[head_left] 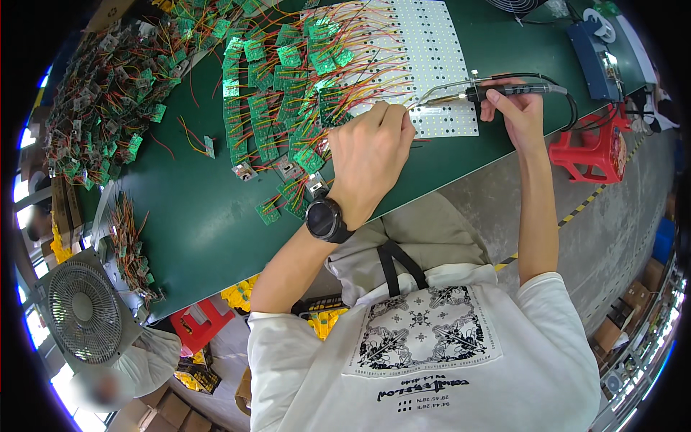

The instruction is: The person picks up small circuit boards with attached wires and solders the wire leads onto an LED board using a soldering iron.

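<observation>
My right hand (520, 115) grips the black handle of a soldering iron (497, 91), which has a thin feed tube fixed alongside. The iron's tip points left, down at a white LED panel (450, 108) dotted with rows of small pads. My left hand (371, 147) is closed at the panel's near left edge, close to the iron's tip. Its fingertips are turned away, so what they pinch is hidden. Red and yellow wires (374, 68) run from the panel to rows of small green circuit boards (263, 122) left of it.
A tangled heap of wired boards (108, 93) covers the table's left end. One loose board (209, 147) lies apart on the green table (209, 237). A blue box (594, 57) stands at the back right. Red stools (590, 151), a fan (85, 306) and another person (155, 356) surround the table.
</observation>
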The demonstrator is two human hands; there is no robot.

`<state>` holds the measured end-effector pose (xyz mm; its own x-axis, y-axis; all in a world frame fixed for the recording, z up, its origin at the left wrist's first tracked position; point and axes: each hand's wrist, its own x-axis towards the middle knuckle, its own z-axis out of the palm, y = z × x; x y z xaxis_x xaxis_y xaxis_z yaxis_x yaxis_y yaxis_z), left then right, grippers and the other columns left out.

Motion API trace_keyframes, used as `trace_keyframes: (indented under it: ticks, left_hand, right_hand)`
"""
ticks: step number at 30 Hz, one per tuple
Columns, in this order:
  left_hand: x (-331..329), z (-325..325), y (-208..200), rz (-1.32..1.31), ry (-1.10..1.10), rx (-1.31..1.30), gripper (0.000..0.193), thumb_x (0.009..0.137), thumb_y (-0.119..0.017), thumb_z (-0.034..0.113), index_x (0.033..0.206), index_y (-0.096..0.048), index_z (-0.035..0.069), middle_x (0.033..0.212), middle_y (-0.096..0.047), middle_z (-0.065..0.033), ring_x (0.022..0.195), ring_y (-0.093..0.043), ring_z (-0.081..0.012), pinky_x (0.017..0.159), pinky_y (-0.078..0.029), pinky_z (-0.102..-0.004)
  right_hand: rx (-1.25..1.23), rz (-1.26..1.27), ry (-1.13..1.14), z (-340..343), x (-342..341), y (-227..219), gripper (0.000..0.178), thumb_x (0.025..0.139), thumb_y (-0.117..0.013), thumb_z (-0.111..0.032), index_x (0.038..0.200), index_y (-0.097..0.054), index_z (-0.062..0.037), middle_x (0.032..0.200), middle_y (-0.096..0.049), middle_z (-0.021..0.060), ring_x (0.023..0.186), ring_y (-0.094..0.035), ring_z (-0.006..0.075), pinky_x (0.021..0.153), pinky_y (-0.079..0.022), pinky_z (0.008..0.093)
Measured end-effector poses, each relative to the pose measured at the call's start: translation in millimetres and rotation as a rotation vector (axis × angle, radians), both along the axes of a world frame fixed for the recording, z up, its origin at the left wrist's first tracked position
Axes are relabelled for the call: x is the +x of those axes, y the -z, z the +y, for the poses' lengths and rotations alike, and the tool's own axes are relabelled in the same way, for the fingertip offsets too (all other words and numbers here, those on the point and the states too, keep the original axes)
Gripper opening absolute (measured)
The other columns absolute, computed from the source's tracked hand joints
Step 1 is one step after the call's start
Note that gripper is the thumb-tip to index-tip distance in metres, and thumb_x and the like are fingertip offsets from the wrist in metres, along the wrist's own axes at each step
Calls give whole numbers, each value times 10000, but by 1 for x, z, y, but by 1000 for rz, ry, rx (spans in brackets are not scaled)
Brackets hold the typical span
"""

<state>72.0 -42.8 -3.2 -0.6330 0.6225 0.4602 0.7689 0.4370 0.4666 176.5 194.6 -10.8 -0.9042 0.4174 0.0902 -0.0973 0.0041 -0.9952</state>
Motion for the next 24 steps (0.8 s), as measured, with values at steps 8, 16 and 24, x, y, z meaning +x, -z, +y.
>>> trace_keyframes:
  ticks: [8, 16, 24]
  left_hand:
    - [0, 0, 0, 1, 4, 4, 43, 758, -691, 95, 756, -653, 76, 639, -604, -38, 510, -586, -227, 457, -438, -323]
    - [-1, 1, 1, 0, 10, 18, 38, 753, -686, 96, 761, -656, 75, 646, -608, -39, 512, -587, -227, 455, -440, -324]
    - [-1, -1, -14, -131, 127, 145, 79, 844, -659, 120, 857, -673, 43, 783, -635, -73, 600, -622, -236, 505, -475, -327]
  right_hand:
    - [6, -2, 3, 1, 0, 1, 211, 849, -661, -46, 1029, -627, 60, 746, -643, 105, 599, -614, 161, 542, -474, 262]
    - [-27, 8, 36, 4, 1, 3, 221, 848, -657, -55, 1031, -629, 65, 748, -647, 110, 590, -612, 165, 541, -466, 267]
    - [-66, 28, 50, 2, 0, 0, 213, 850, -656, -47, 1027, -627, 67, 741, -645, 114, 580, -610, 167, 531, -463, 265]
